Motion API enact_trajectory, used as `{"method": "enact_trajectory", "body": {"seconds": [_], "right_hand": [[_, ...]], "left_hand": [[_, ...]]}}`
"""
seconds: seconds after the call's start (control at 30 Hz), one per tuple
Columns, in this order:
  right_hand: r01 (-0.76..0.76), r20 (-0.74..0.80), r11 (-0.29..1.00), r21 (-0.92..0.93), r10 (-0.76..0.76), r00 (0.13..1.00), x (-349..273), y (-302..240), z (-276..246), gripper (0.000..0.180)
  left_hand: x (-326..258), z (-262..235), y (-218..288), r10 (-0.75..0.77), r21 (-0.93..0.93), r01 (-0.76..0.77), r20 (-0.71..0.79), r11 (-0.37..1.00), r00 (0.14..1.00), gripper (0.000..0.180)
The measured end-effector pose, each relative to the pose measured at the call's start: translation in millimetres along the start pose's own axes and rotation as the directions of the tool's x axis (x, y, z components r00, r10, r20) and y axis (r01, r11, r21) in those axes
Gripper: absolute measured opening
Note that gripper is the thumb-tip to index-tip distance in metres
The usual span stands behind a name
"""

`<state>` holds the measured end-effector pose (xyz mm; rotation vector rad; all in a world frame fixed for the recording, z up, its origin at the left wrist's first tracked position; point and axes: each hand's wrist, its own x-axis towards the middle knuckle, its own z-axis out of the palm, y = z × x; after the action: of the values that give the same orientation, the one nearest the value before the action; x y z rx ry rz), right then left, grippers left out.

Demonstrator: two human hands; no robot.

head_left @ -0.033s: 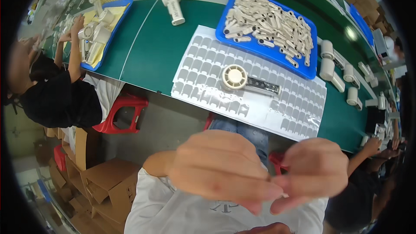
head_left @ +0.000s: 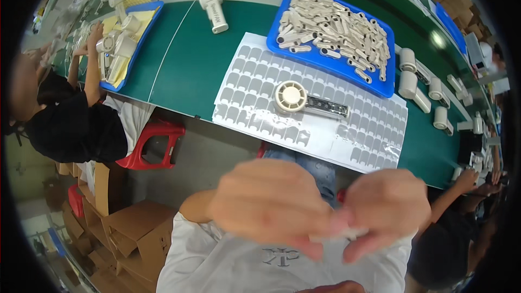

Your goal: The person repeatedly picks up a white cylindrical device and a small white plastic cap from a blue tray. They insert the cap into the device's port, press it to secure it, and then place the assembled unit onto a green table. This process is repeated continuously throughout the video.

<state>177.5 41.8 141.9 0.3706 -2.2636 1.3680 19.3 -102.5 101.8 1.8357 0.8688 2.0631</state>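
Lower centre: a slack left hand (head_left: 271, 199) or right hand (head_left: 389, 203) (finger closure, I cannot tell) could drop the pale sliver (head_left: 355, 233).

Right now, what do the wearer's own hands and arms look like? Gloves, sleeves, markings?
Left hand and right hand: no gloves seen, motion-blurred; fine details unclear. The visible stretch of left forearm is bare. White top with a grey emblem on the front. No cables seen on either hand.
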Motion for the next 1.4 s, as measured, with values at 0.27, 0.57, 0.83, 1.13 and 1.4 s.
{"method": "enact_trajectory", "body": {"seconds": [0.27, 0.57, 0.83, 1.13, 1.4], "right_hand": [[-0.347, 0.128, 0.308, 0.886, 0.556, 0.821, -29.3, 50.0, 14.7, 0.030], [-0.403, -0.365, 0.801, -0.442, 0.250, 0.897, -36.2, 124.5, 0.1, 0.022], [-0.500, -0.302, 0.772, -0.393, 0.405, 0.863, -32.3, 132.3, 10.7, 0.021], [-0.499, -0.299, 0.758, -0.419, 0.404, 0.865, -30.1, 128.9, 16.0, 0.017], [-0.366, -0.225, 0.577, -0.730, 0.304, 0.926, -23.8, 127.5, 24.0, 0.013]], "left_hand": [[-16.0, -11.9, -36.8, -0.268, 0.226, 0.250, 0.052, 0.942, 0.962, 0.047], [-18.3, -50.2, -100.2, -0.477, 0.633, 0.339, 0.055, 0.696, 0.877, 0.054], [-25.2, -41.3, -134.3, -0.595, 0.695, 0.309, 0.211, 0.649, 0.776, 0.043], [-35.9, -41.9, -139.1, -0.523, 0.667, 0.286, 0.182, 0.688, 0.833, 0.036], [-37.1, -45.1, -139.0, -0.487, 0.704, 0.201, 0.230, 0.681, 0.843, 0.036]]}}
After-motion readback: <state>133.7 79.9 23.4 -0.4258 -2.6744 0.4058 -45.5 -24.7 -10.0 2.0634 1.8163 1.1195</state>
